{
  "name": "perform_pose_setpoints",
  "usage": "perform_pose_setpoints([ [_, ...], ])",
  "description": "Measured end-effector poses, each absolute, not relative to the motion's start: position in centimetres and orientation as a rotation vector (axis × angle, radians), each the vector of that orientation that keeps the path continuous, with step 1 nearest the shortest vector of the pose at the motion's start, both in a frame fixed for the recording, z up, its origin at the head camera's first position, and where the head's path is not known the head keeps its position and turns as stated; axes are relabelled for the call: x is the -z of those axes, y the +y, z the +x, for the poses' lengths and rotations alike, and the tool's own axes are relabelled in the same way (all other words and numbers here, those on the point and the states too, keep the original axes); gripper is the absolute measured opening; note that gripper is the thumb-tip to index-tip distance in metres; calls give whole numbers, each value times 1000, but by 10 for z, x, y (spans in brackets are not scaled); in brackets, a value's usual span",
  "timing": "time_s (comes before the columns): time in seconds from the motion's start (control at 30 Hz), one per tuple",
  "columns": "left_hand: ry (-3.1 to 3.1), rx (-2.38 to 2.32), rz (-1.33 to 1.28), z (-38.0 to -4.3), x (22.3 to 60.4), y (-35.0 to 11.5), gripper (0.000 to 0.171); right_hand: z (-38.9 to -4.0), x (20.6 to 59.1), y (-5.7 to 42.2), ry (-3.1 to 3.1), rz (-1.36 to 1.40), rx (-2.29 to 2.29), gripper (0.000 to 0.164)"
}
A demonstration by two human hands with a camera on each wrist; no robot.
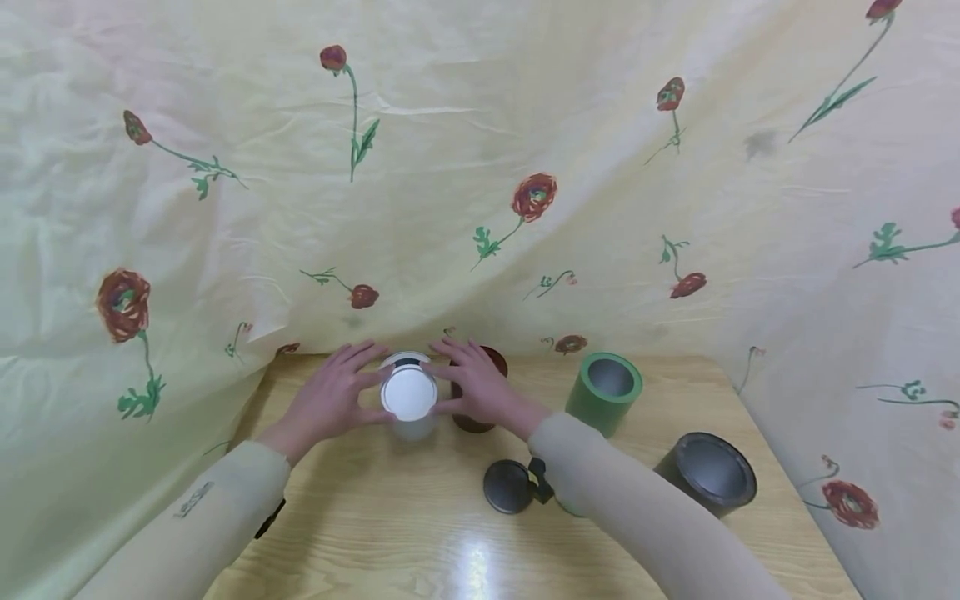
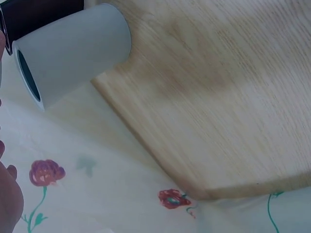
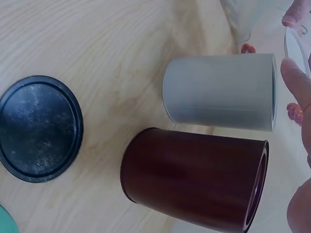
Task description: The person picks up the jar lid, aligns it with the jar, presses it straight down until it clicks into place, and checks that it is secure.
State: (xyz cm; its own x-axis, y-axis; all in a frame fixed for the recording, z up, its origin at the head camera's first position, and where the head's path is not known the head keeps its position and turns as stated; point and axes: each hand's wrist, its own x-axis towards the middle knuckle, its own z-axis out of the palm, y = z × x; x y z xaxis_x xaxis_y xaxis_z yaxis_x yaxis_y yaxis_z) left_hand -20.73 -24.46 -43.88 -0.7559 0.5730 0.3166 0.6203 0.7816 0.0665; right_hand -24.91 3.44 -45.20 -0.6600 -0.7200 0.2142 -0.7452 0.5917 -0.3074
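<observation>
Between them, both hands hold a round white lid [image 1: 409, 393] by its edges. My left hand [image 1: 330, 400] grips its left side, with the thumb below and the other fingers spread above. On the opposite side, my right hand [image 1: 480, 385] pinches it in the same way. The lid is held just above a white can [image 3: 221, 91], apart from its open rim. The can stands upright near the table's back edge. Beside it, under my right hand, is an open dark red can [image 3: 194, 177], partly hidden in the head view.
A black lid [image 1: 507, 487] lies flat on the wooden table [image 1: 360, 517]. A green lid [image 3: 7, 222] is mostly hidden by my right sleeve. To the right stand an open green can [image 1: 606, 392] and a dark grey can [image 1: 708, 473]. Flowered cloth [image 1: 450, 125] hangs around the table.
</observation>
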Motion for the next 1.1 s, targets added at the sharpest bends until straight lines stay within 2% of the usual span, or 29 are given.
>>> perform_pose_setpoints([
  [0.6, -2835, 346, -847, -244, 441, -256, 74, -292, 448, 22, -2877, 1293, -589, 72],
  [1.1, -2956, 364, -832, -264, 443, -257, 72, -303, 448, 17, -3026, 1197, -591, 71],
])
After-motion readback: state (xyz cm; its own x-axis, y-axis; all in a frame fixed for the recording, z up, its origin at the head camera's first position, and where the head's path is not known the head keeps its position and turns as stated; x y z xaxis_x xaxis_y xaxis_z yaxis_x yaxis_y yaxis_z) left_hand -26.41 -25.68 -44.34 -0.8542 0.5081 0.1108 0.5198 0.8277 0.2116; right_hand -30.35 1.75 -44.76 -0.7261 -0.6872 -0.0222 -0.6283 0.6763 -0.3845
